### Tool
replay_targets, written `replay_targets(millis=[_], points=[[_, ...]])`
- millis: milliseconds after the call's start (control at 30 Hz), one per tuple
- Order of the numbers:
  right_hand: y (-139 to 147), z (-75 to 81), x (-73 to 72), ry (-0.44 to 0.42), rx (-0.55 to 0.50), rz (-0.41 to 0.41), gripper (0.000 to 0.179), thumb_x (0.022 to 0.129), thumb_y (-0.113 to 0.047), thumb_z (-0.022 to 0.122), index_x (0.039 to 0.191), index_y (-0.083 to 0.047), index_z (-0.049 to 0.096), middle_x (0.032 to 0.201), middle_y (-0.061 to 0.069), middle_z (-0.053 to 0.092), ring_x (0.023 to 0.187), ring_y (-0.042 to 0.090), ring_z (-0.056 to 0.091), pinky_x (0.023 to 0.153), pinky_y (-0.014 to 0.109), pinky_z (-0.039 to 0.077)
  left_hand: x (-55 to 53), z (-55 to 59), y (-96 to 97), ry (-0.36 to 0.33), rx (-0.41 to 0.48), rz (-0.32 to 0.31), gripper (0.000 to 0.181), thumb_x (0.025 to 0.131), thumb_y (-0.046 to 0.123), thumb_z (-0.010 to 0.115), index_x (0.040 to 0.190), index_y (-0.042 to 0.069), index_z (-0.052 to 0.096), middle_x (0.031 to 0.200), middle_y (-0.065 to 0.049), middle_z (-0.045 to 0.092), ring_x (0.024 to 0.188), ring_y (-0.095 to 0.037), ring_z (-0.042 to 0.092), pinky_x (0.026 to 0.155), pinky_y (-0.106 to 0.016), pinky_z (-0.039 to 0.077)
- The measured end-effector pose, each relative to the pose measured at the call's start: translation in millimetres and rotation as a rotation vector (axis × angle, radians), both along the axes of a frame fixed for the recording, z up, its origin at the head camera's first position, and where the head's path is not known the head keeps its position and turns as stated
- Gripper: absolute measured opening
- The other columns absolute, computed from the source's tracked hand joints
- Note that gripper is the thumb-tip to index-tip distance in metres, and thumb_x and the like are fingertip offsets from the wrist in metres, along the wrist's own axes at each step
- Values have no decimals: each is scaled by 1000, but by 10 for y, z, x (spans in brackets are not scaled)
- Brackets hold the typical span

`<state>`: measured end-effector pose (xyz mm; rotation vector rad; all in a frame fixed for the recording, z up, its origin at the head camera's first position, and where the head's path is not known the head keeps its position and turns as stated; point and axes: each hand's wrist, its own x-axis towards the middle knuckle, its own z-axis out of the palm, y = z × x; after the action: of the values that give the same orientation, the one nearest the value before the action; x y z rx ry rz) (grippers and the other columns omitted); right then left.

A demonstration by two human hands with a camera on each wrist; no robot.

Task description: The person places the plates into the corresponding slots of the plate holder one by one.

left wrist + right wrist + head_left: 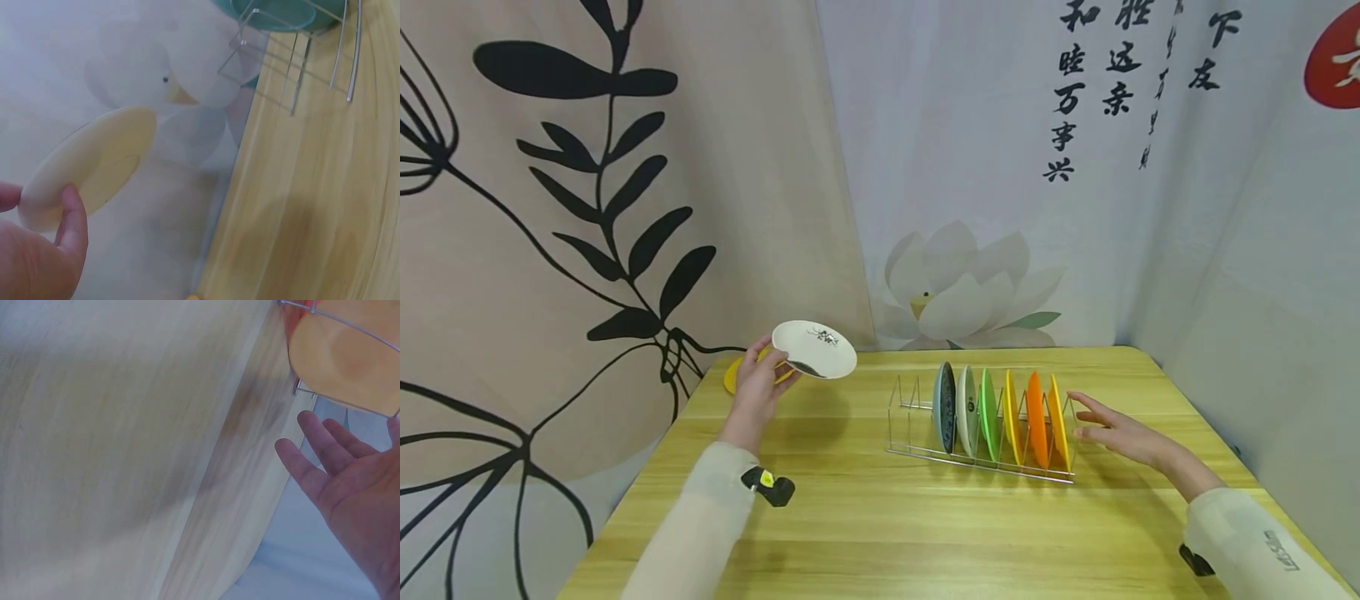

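Observation:
My left hand (756,385) holds a white plate (814,350) with a dark plant print, tilted, above the left part of the table. In the left wrist view the thumb and fingers pinch the plate's edge (109,165). A wire dish rack (940,459) stands right of centre with several plates upright in it: blue-patterned, whitish, green (988,415), yellow and orange (1037,421). My right hand (1123,433) is at the rack's right end, its fingers (306,465) loosely extended beside the outermost yellow plate (1058,425) and holding nothing.
A yellow object (731,377) lies at the table's far left, partly hidden behind my left hand. The wooden table (850,525) backs onto a printed curtain (760,167), with another pale curtain (1262,292) along the right side. The rack's left slots hold no plates.

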<state>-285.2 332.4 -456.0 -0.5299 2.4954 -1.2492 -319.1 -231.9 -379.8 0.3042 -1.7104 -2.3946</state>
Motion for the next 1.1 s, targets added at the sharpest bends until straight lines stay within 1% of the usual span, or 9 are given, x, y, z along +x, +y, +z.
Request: replay_targets(millis=[100, 200, 433, 600, 700, 900, 1033, 1100], points=[[-9, 15, 8, 1, -1, 2, 75, 103, -26, 52, 160, -12, 5, 151, 41, 20, 131, 59, 33, 95, 75, 36, -2, 32, 82, 3, 0, -27, 56, 97, 5, 56, 149, 15, 38, 121, -10, 53, 88, -18, 64, 90, -37, 56], [-12, 20, 10, 3, 2, 4, 75, 103, -26, 52, 160, -10, 5, 151, 41, 20, 131, 60, 33, 95, 75, 36, -3, 54, 162, 15, -10, -59, 57, 97, 5, 57, 150, 15, 38, 125, -10, 53, 91, -19, 65, 89, -37, 56], [-7, 10, 8, -4, 12, -2, 73, 105, -28, 49, 160, -12, 4, 152, 40, 19, 132, 59, 33, 96, 75, 35, -22, 96, 357, 24, -4, -102, 54, 94, 4, 59, 145, 16, 44, 128, -13, 54, 91, -22, 64, 96, -44, 53], [-4, 10, 6, 0, 13, 5, 73, 105, -29, 49, 160, -12, 4, 152, 41, 19, 132, 60, 31, 95, 76, 34, -15, 118, 492, 22, -28, -120, 55, 93, 4, 60, 145, 16, 45, 131, -15, 52, 87, -19, 65, 98, -48, 51], [-5, 11, 6, 0, 16, 7, 73, 105, -29, 49, 160, -11, 4, 152, 41, 19, 132, 60, 31, 95, 76, 35, -18, 120, 573, 27, -30, -134, 54, 92, 3, 60, 143, 15, 47, 129, -16, 53, 86, -19, 65, 96, -48, 52], [-7, 10, 7, -3, 12, 6, 72, 105, -28, 48, 160, -10, 4, 151, 41, 19, 132, 60, 30, 95, 77, 34, -32, 95, 731, 27, -32, -160, 50, 91, 2, 61, 139, 13, 51, 119, -14, 56, 86, -22, 63, 95, -49, 52], [-11, 20, 12, -9, 10, 8, 73, 105, -28, 48, 159, -9, 4, 151, 42, 18, 132, 60, 31, 95, 77, 34, -40, 57, 830, 13, -57, -171, 49, 90, 2, 62, 137, 14, 53, 116, -13, 57, 86, -22, 62, 92, -46, 55], [-12, 21, 15, -13, 7, 6, 73, 105, -28, 48, 160, -11, 4, 152, 41, 18, 132, 60, 31, 96, 76, 33, -38, 45, 878, 9, -73, -174, 50, 90, 2, 62, 137, 14, 53, 114, -13, 58, 84, -21, 63, 89, -45, 56]])
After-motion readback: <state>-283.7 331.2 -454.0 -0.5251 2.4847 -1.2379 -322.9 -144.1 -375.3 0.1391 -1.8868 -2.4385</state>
